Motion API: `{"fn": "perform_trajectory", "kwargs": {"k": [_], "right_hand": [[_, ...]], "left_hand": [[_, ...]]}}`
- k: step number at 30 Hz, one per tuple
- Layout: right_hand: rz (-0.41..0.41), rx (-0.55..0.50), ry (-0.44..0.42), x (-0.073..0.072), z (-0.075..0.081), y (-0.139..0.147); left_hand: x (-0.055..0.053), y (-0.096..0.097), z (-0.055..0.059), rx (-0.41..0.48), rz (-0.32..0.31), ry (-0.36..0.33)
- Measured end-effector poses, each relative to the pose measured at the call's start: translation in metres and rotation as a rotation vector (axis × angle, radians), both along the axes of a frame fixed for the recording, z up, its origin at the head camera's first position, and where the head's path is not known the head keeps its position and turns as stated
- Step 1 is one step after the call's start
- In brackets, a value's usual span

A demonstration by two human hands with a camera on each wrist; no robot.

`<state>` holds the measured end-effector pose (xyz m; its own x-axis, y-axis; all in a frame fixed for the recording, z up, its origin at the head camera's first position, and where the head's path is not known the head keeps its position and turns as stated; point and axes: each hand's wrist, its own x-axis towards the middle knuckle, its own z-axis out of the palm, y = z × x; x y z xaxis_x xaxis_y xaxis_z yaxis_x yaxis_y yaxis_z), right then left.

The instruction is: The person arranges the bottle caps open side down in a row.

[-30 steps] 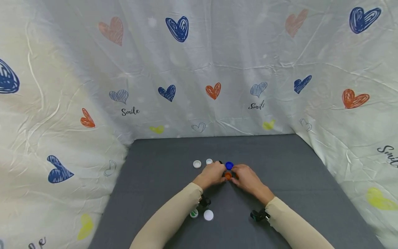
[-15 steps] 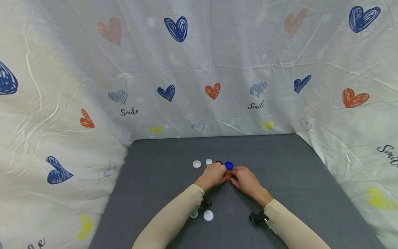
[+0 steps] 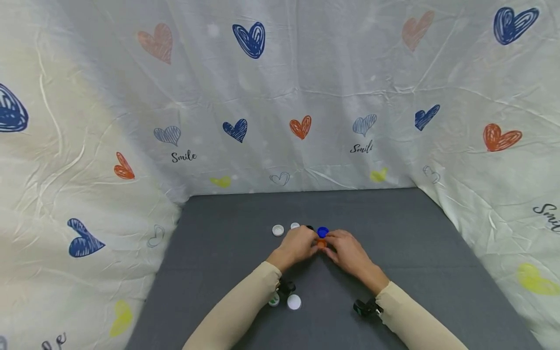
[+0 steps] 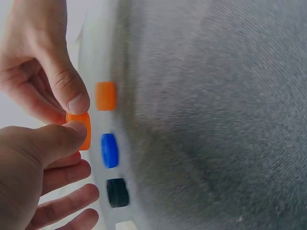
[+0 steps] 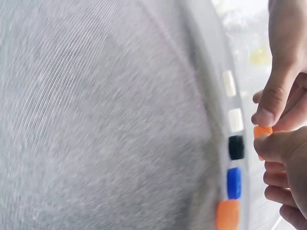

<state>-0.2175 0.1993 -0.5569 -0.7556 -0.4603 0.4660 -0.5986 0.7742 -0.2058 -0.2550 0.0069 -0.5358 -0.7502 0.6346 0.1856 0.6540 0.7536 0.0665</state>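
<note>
My left hand point(image 3: 297, 244) and right hand point(image 3: 348, 250) both pinch a round orange plastic cap point(image 3: 322, 243) between them, apparently to position it, and the next move probably calls for one letting go while the other steadies it.

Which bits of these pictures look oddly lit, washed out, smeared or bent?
Head: the backdrop is warm and bright at the image's left, greyer toward the middle; left wrist: behind the held orange cap, the background is washed out to near white; right wrist: the tabletop looks smeared and streaky, and its far edge bows, probably lens distortion.
</note>
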Motion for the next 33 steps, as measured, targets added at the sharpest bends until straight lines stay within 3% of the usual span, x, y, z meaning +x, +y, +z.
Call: {"fn": "perform_trajectory", "kwargs": {"k": [9, 24, 28, 33], "right_hand": [[0.021, -0.016, 0.031, 0.011, 0.025, -0.009], [0.142, -0.154, 0.133, 0.034, 0.058, -0.025], [0.159, -0.178, 0.14, 0.039, 0.063, -0.03], [0.172, -0.21, 0.149, 0.043, 0.06, -0.035]], "left_hand": [[0.014, -0.019, 0.023, 0.091, -0.047, 0.031], [0.049, -0.055, 0.061, 0.149, -0.143, 0.205], [0.056, -0.063, 0.066, 0.177, -0.16, 0.234], [0.06, -0.07, 0.061, 0.223, -0.18, 0.241]]}}
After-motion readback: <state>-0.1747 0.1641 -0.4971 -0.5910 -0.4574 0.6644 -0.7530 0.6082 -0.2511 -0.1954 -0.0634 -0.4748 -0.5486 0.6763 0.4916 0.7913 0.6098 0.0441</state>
